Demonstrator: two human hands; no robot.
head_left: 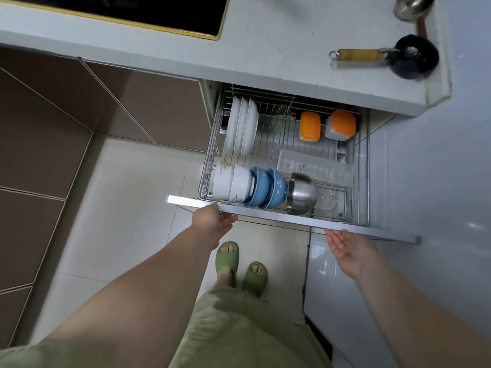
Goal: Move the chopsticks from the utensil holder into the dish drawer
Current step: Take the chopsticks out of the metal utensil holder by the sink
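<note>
A kitchen, seen from above: we stand in green slippers (240, 264) before the dish drawer (287, 219), which is pulled out from under the counter (265, 62). Our left hand (212, 221) is at the drawer's front edge near its left end, fingers loosely spread and touching the underside of the rail; our right hand (345, 247) sits just below the front edge toward its right end, palm up and open. Neither hand holds anything. Inside the wire rack, white plates (243, 127) stand along the left side, white and blue bowls (249, 187) lie stacked at the front left with a steel bowl (303, 193) beside them, two orange-lidded boxes (328, 126) sit at the back right, and a clear plastic tray (316, 166) lies in the right half. On the counter's right end rest a black brush (410, 55) with a wooden handle and, at the far corner, a steel ladle (409, 6). We see no chopsticks and no utensil holder anywhere in this view; where they are we cannot tell. As we judge it, the task is only at its opening: the drawer is ready to receive, but the chopsticks are yet to be fetched, carried over and laid inside.
</note>
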